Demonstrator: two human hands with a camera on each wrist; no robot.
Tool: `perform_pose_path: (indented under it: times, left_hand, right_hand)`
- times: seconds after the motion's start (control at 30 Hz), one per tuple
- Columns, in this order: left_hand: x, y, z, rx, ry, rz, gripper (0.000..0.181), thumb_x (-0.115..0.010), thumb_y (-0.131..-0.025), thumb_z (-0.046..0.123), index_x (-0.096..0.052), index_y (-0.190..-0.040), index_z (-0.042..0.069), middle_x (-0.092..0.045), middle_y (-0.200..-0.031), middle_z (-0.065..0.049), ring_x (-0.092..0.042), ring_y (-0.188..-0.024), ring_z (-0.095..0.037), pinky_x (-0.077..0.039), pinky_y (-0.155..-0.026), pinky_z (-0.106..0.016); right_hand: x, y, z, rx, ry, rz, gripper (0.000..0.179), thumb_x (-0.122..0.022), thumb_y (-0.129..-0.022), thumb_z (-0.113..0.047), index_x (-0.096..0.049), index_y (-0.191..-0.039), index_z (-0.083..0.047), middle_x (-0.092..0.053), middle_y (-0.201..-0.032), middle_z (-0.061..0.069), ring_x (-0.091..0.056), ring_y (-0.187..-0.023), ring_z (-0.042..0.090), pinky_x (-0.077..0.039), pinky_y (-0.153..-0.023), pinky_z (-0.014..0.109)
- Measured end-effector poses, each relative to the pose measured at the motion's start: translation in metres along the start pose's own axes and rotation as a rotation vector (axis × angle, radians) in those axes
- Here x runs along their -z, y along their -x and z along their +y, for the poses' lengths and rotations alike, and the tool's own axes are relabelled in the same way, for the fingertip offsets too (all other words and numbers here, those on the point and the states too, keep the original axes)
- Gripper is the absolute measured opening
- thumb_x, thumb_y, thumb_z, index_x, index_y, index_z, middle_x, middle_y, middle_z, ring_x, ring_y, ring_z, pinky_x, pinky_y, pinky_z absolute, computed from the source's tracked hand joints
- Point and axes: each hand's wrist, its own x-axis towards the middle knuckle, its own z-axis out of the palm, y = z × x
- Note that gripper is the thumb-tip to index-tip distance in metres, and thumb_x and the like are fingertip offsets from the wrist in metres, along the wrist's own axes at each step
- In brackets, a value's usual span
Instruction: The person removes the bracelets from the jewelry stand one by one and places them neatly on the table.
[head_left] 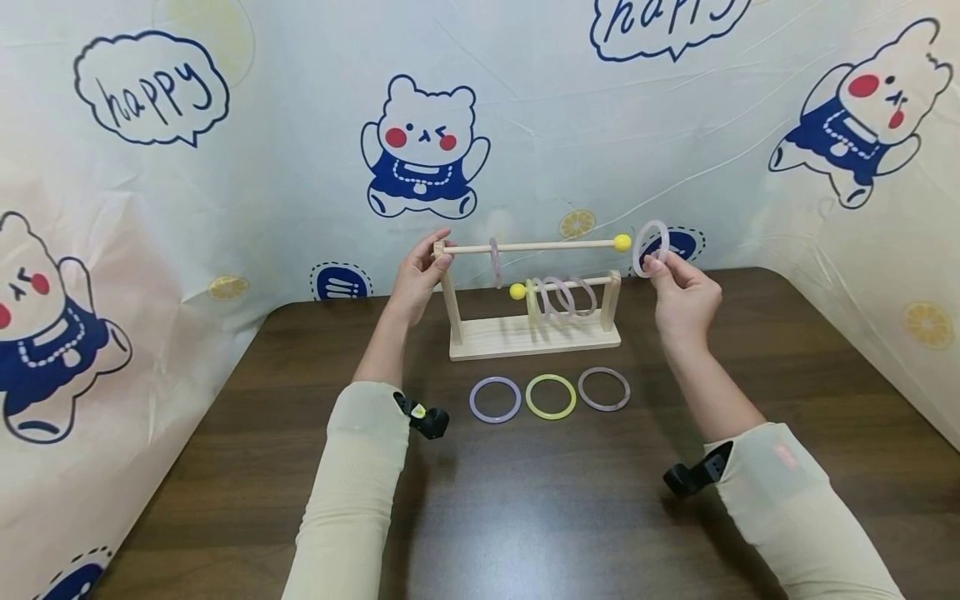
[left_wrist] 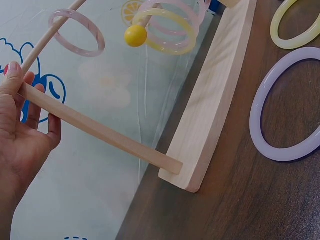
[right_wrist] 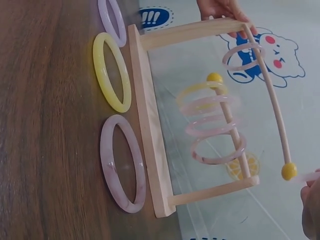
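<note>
Pale-pink translucent round ring (head_left: 638,248): pinched by your right hand (head_left: 688,304), just beside the yellow ball (head_left: 622,242) ending the wooden upper rod (head_left: 558,246); right wrist view cuts it off. Your left hand (head_left: 412,285) grips the wooden rack's (head_left: 536,337) post, fingers (left_wrist: 55,129) partly hidden. Count: one mauve ring (head_left: 496,265) on that rod, four rings (right_wrist: 206,134) on the lower, three on the brown worktop (head_left: 540,508) by the rack's near edge.

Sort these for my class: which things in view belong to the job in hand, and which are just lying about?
In the job:
stand, gripped by the left hand
pale ring in the right hand
five hung rings
probably also the loose purple ring, yellow ring and mauve ring

Only surroundings or kit:
table
bear-print cloth
two wrist cameras
</note>
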Motion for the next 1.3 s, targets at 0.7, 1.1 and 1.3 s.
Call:
perform_pose_path:
  times: [0.7,1.1,1.3]
  left_hand:
    - [-0.001,0.000,0.001,0.016,0.005,0.000,0.045,-0.055,-0.092,0.016,-0.048,-0.136,0.017,-0.053,-0.124,-0.007,-0.048,-0.106,-0.017,-0.037,-0.092,-0.034]
    - [-0.001,-0.001,0.001,0.006,0.013,-0.004,0.045,-0.054,-0.092,0.015,-0.047,-0.136,0.016,-0.053,-0.125,-0.008,-0.048,-0.107,-0.017,-0.037,-0.092,-0.033]
    - [-0.001,-0.001,0.000,0.009,0.019,0.003,0.044,-0.054,-0.092,0.014,-0.048,-0.136,0.017,-0.052,-0.126,-0.009,-0.048,-0.108,-0.017,-0.036,-0.093,-0.034]
  right_hand:
    - [0.019,0.008,-0.011,-0.075,-0.113,-0.063,0.024,-0.067,-0.083,0.001,-0.066,-0.105,0.009,-0.069,-0.076,-0.002,-0.065,-0.075,0.008,-0.048,-0.073,0.019]
    - [0.036,0.008,-0.013,-0.173,-0.198,-0.101,0.013,-0.066,-0.083,0.002,-0.070,-0.095,0.001,-0.070,-0.074,0.002,-0.066,-0.068,0.011,-0.050,-0.066,0.018]
    - [0.044,0.005,-0.013,-0.246,-0.236,-0.160,0.012,-0.064,-0.084,0.002,-0.072,-0.087,-0.006,-0.070,-0.074,0.004,-0.066,-0.069,0.012,-0.050,-0.065,0.020]
